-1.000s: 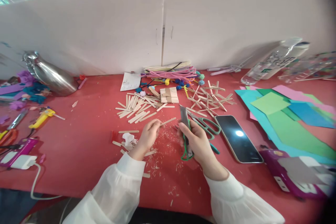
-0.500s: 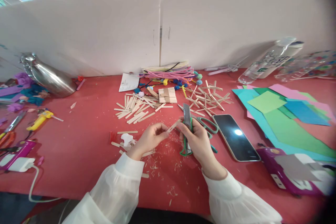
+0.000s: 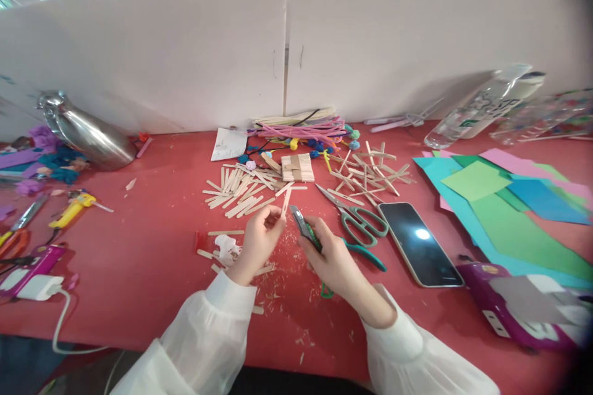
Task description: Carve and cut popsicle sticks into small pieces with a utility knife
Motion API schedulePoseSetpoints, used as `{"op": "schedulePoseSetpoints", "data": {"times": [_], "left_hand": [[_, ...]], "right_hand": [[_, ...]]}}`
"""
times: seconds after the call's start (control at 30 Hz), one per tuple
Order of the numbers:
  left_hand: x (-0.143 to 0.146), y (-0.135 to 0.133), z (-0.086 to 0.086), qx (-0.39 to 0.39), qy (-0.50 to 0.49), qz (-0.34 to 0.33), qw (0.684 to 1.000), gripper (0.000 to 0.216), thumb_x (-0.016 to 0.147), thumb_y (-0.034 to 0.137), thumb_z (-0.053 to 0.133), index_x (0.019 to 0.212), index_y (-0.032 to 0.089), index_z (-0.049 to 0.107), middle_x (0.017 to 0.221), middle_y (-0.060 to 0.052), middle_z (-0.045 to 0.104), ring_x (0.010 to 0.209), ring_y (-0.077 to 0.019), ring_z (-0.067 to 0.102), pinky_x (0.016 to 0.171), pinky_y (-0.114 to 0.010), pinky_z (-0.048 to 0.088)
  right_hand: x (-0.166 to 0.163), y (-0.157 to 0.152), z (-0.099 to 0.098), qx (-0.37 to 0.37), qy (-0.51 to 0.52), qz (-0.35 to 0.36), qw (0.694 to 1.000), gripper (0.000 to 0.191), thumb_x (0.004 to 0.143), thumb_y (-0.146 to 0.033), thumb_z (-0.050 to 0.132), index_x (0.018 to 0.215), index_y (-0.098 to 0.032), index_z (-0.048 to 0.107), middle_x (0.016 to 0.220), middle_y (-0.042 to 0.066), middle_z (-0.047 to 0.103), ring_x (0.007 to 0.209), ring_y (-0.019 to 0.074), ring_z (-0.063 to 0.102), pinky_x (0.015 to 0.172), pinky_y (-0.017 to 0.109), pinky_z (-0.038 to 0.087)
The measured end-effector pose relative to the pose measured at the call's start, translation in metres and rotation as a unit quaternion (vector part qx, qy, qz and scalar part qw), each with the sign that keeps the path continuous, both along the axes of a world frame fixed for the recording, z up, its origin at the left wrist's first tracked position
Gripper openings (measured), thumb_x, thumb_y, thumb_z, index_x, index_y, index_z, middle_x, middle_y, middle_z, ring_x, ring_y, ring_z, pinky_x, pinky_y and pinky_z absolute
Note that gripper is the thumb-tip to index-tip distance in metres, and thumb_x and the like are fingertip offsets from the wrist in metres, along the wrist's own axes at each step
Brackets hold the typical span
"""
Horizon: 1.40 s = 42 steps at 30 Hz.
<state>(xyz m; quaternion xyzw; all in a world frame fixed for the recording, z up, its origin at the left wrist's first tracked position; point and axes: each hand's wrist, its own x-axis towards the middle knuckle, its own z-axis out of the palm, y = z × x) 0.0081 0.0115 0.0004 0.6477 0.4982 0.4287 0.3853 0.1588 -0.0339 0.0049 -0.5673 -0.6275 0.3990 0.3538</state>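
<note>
Between the thumb and fingers of my left hand (image 3: 262, 237), a wooden craft stick (image 3: 286, 202) points up and away from me. My right hand (image 3: 331, 253) is closed around a utility knife (image 3: 306, 228) with a green and dark handle. Its blade end lies close to the stick's right side; whether they touch I cannot tell. Thin wood shavings (image 3: 278, 296) are scattered on the red tabletop below both hands. Just beyond my hands is a spread of loose craft sticks (image 3: 236, 188), beside a banded bundle of sticks (image 3: 297, 168).
Grey-handled scissors (image 3: 364, 225) and a phone (image 3: 420, 245) lie right of my hands, near colored paper sheets (image 3: 491, 210). A bottle (image 3: 477, 108) and a metal jug (image 3: 88, 133) stand at the back. At left lies a yellow glue gun (image 3: 71, 210). White panels (image 3: 185, 49) close off the far side.
My right hand has turned the knife from upright to pointing up-left, toward the stick. The stick in my left hand has swung more upright, and the scissors are now more exposed.
</note>
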Motion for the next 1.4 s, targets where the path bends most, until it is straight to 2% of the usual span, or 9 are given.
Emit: {"op": "schedulePoseSetpoints", "data": {"times": [0.27,0.53,0.83,1.0,1.13,1.2,1.27,1.33,1.4], "left_hand": [[0.003,-0.003,-0.001,0.045,0.042,0.0,0.998,0.012,0.085,0.027,0.049,0.08,0.017,0.054,0.074,-0.001,0.058,0.067,-0.0124,0.056,0.063,-0.022,0.045],[0.001,-0.004,-0.003,0.126,0.153,0.018,0.98,0.012,0.086,0.021,0.045,0.075,0.018,0.049,0.071,0.0,0.053,0.067,-0.0135,0.052,0.064,-0.023,0.041],[0.001,-0.004,-0.006,0.125,0.151,0.026,0.98,0.014,0.084,0.019,0.047,0.07,0.019,0.045,0.066,0.001,0.048,0.063,-0.0128,0.05,0.061,-0.022,0.039],[-0.001,0.001,-0.007,0.073,0.095,0.029,0.992,0.01,0.083,0.025,0.047,0.079,0.018,0.051,0.074,-0.002,0.055,0.068,-0.0142,0.053,0.065,-0.025,0.042],[-0.004,0.005,-0.001,-0.089,-0.059,-0.026,0.994,0.018,0.075,0.033,0.058,0.083,0.017,0.055,0.072,0.0,0.055,0.065,-0.0124,0.052,0.063,-0.025,0.042],[-0.005,0.004,0.002,-0.21,-0.156,-0.098,0.96,0.023,0.069,0.031,0.065,0.085,0.016,0.057,0.069,0.001,0.055,0.06,-0.0104,0.05,0.059,-0.024,0.041],[-0.006,0.001,0.004,-0.307,-0.229,-0.182,0.906,0.026,0.064,0.027,0.069,0.085,0.016,0.058,0.067,0.001,0.054,0.055,-0.0084,0.049,0.054,-0.022,0.039],[-0.007,-0.001,0.005,-0.365,-0.269,-0.244,0.857,0.026,0.063,0.025,0.071,0.084,0.017,0.058,0.065,0.001,0.054,0.052,-0.0072,0.047,0.051,-0.02,0.036],[-0.008,-0.004,0.004,-0.387,-0.28,-0.263,0.838,0.026,0.064,0.025,0.072,0.083,0.017,0.058,0.063,0.001,0.053,0.051,-0.0066,0.047,0.05,-0.02,0.034]], "right_hand": [[-0.004,-0.002,-0.001,-0.028,0.035,0.011,0.999,0.026,0.083,-0.027,0.043,0.108,-0.019,0.043,0.059,-0.005,0.05,0.041,0.0108,0.048,0.043,0.022,0.039],[-0.009,-0.004,-0.003,-0.056,0.114,0.004,0.992,0.026,0.083,-0.03,0.043,0.107,-0.021,0.042,0.069,-0.003,0.058,0.039,0.0099,0.05,0.04,0.022,0.041],[-0.009,-0.003,-0.005,0.056,-0.093,0.009,0.994,0.029,0.082,-0.023,0.036,0.109,-0.016,0.046,0.062,0.001,0.057,0.053,0.018,0.057,0.051,0.026,0.042],[-0.004,-0.001,-0.004,0.074,-0.161,-0.007,0.984,0.025,0.08,-0.025,0.038,0.1,-0.018,0.052,0.064,0.003,0.06,0.057,0.0199,0.059,0.05,0.026,0.039],[0.006,0.003,0.006,0.017,-0.006,-0.1,0.995,0.019,0.079,-0.035,0.048,0.088,-0.02,0.054,0.053,-0.005,0.047,0.045,0.0126,0.047,0.044,0.023,0.035],[0.011,0.006,0.011,-0.042,0.135,-0.137,0.981,0.03,0.076,-0.043,0.055,0.094,-0.019,0.054,0.048,-0.008,0.044,0.041,0.0109,0.043,0.04,0.022,0.034],[0.014,0.008,0.016,-0.098,0.252,-0.136,0.953,0.04,0.071,-0.048,0.06,0.097,-0.018,0.054,0.045,-0.008,0.045,0.038,0.0102,0.042,0.037,0.021,0.033],[0.015,0.009,0.019,-0.134,0.317,-0.114,0.932,0.043,0.066,-0.049,0.065,0.094,-0.018,0.054,0.043,-0.009,0.047,0.036,0.0092,0.042,0.035,0.02,0.032],[0.014,0.01,0.019,-0.145,0.341,-0.101,0.923,0.041,0.063,-0.048,0.068,0.087,-0.018,0.055,0.042,-0.009,0.046,0.035,0.0082,0.041,0.034,0.019,0.032]]}}
